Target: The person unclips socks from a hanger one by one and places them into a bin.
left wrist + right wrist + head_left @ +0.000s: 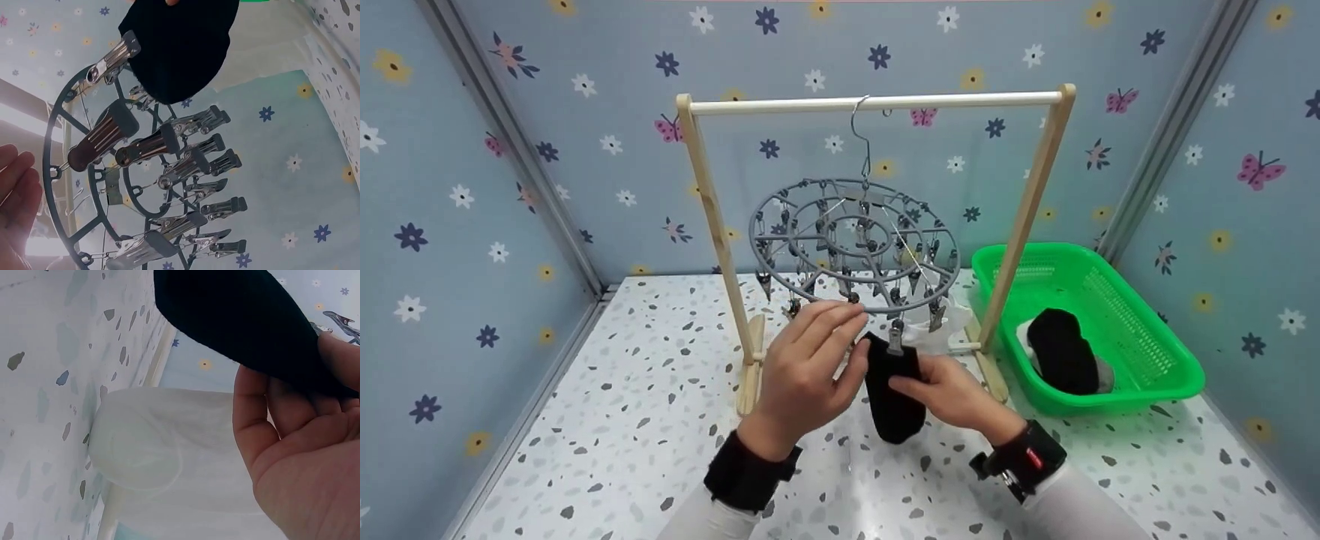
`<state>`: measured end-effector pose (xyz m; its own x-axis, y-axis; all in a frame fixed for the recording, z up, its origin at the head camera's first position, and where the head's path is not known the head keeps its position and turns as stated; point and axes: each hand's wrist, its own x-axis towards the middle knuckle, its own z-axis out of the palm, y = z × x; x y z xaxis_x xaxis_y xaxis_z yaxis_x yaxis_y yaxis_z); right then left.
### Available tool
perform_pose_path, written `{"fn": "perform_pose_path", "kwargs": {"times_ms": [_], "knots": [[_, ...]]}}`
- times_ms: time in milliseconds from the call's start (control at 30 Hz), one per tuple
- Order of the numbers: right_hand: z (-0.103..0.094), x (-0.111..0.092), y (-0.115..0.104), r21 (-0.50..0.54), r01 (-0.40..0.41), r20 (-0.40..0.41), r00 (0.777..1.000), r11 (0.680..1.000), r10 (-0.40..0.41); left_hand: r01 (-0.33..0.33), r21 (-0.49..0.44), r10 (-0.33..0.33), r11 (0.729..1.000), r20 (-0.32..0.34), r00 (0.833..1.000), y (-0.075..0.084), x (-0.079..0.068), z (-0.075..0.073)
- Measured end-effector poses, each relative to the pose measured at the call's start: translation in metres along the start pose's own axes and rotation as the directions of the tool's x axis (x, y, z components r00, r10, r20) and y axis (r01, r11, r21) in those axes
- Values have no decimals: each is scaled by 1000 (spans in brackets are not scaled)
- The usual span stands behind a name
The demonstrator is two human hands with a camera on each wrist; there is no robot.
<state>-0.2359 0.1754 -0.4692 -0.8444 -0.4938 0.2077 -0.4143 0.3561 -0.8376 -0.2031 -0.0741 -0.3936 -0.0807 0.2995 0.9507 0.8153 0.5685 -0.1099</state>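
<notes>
A black sock [894, 397] hangs at the front of a round grey clip hanger [855, 289], its top edge in a metal clip [895, 339]. My right hand [956, 394] pinches the sock's right edge between thumb and fingers; the right wrist view shows this hand [304, 439] from close by. At the sock's left, my left hand [810, 367] is raised with its fingers extended. In the left wrist view, the left fingers [19, 191] stand apart from the clips and hold nothing. Behind the black sock hangs a white cloth item [169, 450], partly hidden in the head view.
The hanger hooks onto a white bar [787, 106] in a wooden frame [712, 202]. To the right, a green basket [1155, 330] holds another black sock [1061, 352] with white and grey fabric beneath. Several bare clips dangle from the hanger. Patterned walls enclose the speckled table [660, 397].
</notes>
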Motion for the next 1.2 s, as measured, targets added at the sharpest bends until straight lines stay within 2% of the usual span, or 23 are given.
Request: {"fn": "perform_pose_path", "kwargs": {"times_ms": [133,200,333,533,700,867,967,1033,1100,1200], "knots": [[0,-1,0,-24,9,-5,1000,1000,-9,-49,-31,50,998,30,998,6,-4,8],[0,-1,0,-39,5,-5,1000,999,-5,-52,-38,54,998,53,997,9,-6,11],[0,0,-1,-47,-3,2,1000,999,4,1,-46,6,999,151,989,11,-12,16],[0,0,-1,-44,26,22,999,999,-25,90,-30,-78,995,276,958,12,-21,23],[-2,0,-1,-46,42,50,998,998,-40,180,12,-172,984,361,917,13,-26,26],[-3,-1,-2,-47,36,63,997,998,-33,281,23,-262,959,443,857,11,-30,31],[-2,-1,-3,-42,16,68,998,999,-13,363,-31,-307,931,469,828,10,-32,33],[-1,-2,-3,-32,5,74,997,999,-2,428,-93,-337,899,479,811,10,-34,34],[0,-2,-4,-22,-3,80,997,1000,5,499,-151,-373,854,490,788,10,-35,34],[0,-3,-5,-15,7,83,997,1000,-6,593,-216,-424,776,517,744,10,-35,34]]}}
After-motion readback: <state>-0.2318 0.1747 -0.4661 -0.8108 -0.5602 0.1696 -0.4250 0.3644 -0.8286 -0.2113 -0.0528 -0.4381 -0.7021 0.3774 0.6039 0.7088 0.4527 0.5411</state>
